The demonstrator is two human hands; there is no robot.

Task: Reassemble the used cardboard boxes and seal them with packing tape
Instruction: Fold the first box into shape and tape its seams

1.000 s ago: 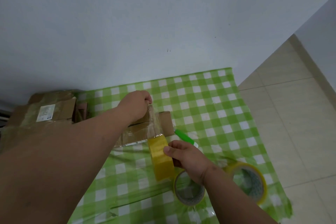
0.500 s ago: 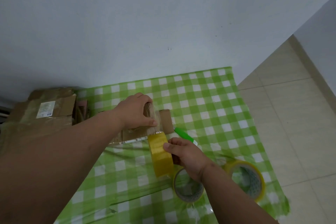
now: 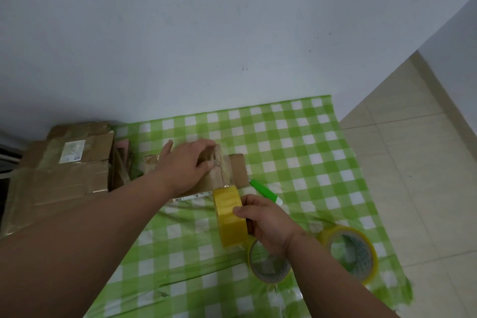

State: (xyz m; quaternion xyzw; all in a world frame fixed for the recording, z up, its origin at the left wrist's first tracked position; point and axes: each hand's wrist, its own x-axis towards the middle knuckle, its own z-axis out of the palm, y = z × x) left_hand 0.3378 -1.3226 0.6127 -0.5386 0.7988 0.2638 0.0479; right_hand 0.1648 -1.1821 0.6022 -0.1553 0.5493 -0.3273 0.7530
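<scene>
Here, the left hand (image 3: 184, 165) presses flat, fingers extended, on the small brown cardboard box (image 3: 237, 170) on the green-checked table (image 3: 296, 142); the right hand (image 3: 268, 222) grips the yellow packing-tape roll (image 3: 228, 214) just beside the box.

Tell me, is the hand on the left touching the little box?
Touching. The head view shows the left hand lying flat on the small box, fingers pressing the clear tape strip onto it.

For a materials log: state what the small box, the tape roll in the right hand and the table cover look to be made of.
Small box: brown cardboard, matte, with glossy patches where clear tape lies on it.
Tape roll: yellowish translucent plastic film, shiny; the pulled strip looks clear.
Table cover: green-and-white checked sheet, probably thin plastic, judging by its sheen and sharp wrinkles.
</scene>
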